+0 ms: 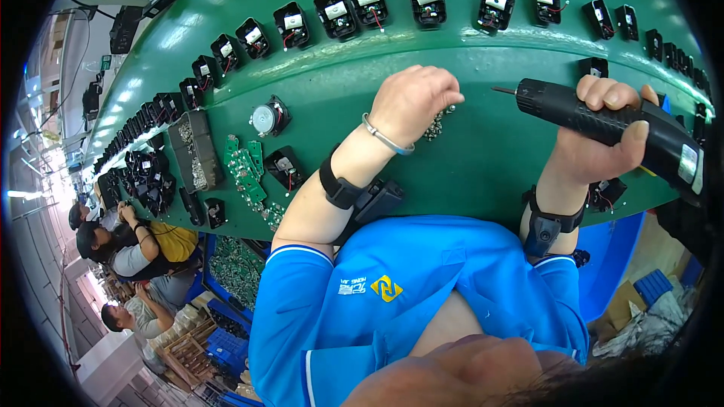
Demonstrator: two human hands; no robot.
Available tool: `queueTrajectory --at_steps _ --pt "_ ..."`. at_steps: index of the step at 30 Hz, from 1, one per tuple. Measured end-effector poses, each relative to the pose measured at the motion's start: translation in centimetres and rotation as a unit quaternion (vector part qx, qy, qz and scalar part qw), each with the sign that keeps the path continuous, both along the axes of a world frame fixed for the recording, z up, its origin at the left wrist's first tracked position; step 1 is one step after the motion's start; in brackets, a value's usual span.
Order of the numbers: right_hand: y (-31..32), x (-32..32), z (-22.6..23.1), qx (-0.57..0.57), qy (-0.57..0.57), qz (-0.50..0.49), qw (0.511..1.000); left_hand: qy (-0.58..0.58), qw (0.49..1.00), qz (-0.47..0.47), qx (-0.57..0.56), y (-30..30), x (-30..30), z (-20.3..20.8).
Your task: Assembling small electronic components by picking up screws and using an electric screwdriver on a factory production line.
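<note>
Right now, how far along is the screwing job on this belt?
Looks done: nothing I can confirm; the black housings along the far side of the green belt lie open with wires showing. In hand: the left hand is closed over a small pile of screws, and the right hand keeps its grip on the black electric screwdriver, bit in the air. Left: green circuit boards lie loose.

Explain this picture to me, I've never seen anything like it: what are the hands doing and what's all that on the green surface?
It is one view from a wide camera on a person's head, looking down at their own arms, so edges bend. The left hand rests on a small pile of screws on the green belt. The right hand holds a black electric screwdriver, tip pointing left. A row of black housings with white parts runs along the far side, and green circuit boards lie at the left. Other people sit at lower left.
</note>
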State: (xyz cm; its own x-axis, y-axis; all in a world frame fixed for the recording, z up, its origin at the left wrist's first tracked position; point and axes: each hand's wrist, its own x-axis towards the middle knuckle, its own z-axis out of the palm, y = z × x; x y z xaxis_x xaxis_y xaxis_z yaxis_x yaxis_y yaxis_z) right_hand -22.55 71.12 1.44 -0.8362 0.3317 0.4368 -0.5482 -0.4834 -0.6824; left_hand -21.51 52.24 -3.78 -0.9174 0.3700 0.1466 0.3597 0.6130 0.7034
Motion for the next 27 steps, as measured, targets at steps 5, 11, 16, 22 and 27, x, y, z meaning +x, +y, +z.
queueTrajectory --at_steps 5,11,16,22,27 --pt "-0.2 -0.3 1.2 -0.033 -0.001 0.007 0.999 -0.32 0.859 0.119 0.381 0.1 -0.8 0.3" --pt "-1.3 -0.7 1.3 -0.064 -0.006 0.015 0.998 -0.368 0.77 0.102 0.511 0.0 -0.6 0.1" --pt "-1.6 -0.6 1.3 -0.062 0.011 0.043 0.997 -0.36 0.767 0.084 0.524 0.2 -0.4 0.3" --pt "-1.7 -0.4 1.4 -0.063 0.01 0.055 0.996 -0.368 0.773 0.073 0.511 0.2 -0.4 0.8" --pt "-1.3 -0.5 1.4 -0.07 0.007 0.08 0.994 -0.344 0.818 0.019 0.461 0.0 -0.8 1.1"
